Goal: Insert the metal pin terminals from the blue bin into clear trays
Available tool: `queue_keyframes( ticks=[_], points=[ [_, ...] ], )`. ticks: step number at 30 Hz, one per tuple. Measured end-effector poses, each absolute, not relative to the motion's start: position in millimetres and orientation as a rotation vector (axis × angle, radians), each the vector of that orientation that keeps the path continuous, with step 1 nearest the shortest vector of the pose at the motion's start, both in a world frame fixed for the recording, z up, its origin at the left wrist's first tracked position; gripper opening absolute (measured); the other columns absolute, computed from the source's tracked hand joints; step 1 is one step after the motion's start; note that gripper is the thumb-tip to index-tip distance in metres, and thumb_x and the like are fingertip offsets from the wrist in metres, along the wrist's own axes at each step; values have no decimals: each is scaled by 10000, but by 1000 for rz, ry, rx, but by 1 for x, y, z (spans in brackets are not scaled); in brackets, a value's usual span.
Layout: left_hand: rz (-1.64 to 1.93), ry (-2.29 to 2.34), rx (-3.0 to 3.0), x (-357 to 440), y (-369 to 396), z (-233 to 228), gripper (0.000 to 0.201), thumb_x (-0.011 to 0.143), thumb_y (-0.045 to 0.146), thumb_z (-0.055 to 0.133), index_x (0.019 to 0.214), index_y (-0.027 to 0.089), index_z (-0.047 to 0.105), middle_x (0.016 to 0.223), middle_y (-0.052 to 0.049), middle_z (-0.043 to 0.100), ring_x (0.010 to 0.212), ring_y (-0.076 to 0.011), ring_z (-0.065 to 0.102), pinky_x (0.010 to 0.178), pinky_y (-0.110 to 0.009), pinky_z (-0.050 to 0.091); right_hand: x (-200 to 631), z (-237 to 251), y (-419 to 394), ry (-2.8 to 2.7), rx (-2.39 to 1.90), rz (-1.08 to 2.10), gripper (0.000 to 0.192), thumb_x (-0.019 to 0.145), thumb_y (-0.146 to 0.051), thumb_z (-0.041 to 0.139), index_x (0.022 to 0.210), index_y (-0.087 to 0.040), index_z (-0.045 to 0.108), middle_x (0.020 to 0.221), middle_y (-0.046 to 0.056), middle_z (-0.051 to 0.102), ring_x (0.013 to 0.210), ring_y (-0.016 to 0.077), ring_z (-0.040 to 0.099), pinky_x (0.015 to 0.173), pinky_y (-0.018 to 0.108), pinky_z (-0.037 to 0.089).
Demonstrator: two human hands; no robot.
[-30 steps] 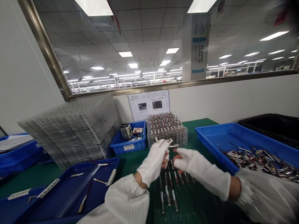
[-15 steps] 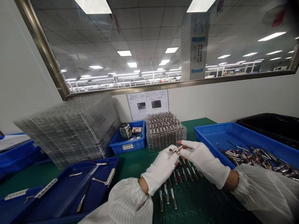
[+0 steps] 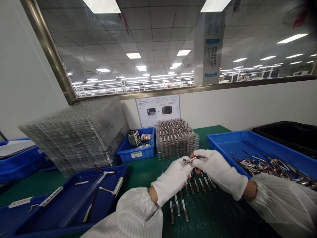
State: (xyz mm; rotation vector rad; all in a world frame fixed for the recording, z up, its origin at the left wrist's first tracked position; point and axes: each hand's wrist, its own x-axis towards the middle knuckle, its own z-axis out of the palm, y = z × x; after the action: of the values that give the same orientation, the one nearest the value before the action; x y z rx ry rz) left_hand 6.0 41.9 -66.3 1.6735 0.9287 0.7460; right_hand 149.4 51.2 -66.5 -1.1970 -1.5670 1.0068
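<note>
Both hands wear white gloves and meet above the green mat. My left hand [image 3: 173, 178] and my right hand [image 3: 215, 168] pinch one small metal part [image 3: 188, 161] between their fingertips. Below them, several similar thin parts [image 3: 183, 203] lie in rows on the mat. Just behind the hands stands a stack of clear trays filled with parts [image 3: 177, 138]. A blue tray [image 3: 237, 145] at the right holds a loose heap of the same parts [image 3: 269, 167].
A tall stack of clear empty trays [image 3: 79, 135] stands at the left. A small blue bin [image 3: 138, 148] holds a jar. A flat blue tray [image 3: 74, 198] with a few parts lies front left. A black bin [image 3: 289, 132] sits far right.
My hands were apart, the left holding a part; they came together, and now both pinch the part at their fingertips.
</note>
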Motion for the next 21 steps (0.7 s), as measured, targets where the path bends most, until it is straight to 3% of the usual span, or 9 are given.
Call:
queue_keyframes(
  ticks=[7,14,16,21],
  points=[
    [616,892,1591,-2,46,-62,243,715,423,420,847,220,442,564,53,345,400,-30,275,334,-131,237,155,-58,55,-1546,-1215,1146,97,613,-145,441,673,-153,517,450,-36,531,346,88,491,340,173,327],
    [613,938,1491,-5,54,-58,196,708,358,435,824,201,429,495,78,289,332,-12,208,293,-131,168,170,-53,67,-1561,-1336,933,138,645,-165,448,741,-148,545,516,-6,577,405,107,524,412,203,393],
    [658,1038,1418,-6,56,-60,178,704,349,433,801,202,404,495,81,298,324,-10,208,295,-138,158,179,-48,69,-1584,-1408,735,162,675,-191,438,781,-154,554,574,5,588,437,108,531,468,219,417],
    [768,1251,1242,-7,60,-59,242,714,438,374,779,208,330,509,87,305,322,-8,221,314,-141,178,187,-47,60,-1998,-1402,-180,199,736,-181,380,808,-180,565,819,57,568,724,165,540,691,290,415]
  ],
)
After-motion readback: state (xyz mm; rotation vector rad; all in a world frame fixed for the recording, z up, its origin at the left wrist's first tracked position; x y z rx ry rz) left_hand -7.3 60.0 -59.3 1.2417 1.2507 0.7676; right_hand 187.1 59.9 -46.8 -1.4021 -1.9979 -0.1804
